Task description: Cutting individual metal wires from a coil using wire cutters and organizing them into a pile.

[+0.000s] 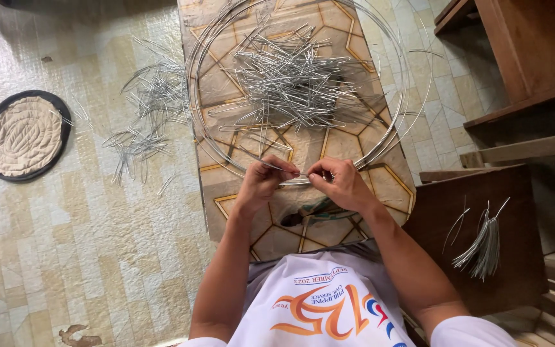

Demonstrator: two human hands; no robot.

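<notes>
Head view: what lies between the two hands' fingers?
In the head view, a short stretch of thin silver wire bridges the left hand and right hand; both pinch it, above the patterned board.

The wire hoop [387,138] is thin, shiny metal. The bent wire pieces [290,80] piled inside it are the same bright, smooth metal, and so are the loose ones on the floor [146,115]. The surface [380,186] has a smooth, slightly glossy printed cover. The floor [65,238] looks like shiny sheet vinyl. The round mat [24,135] is soft, quilted cloth. The furniture [521,45] is dark, matt wood. The shirt [325,308] is white cloth.
</notes>
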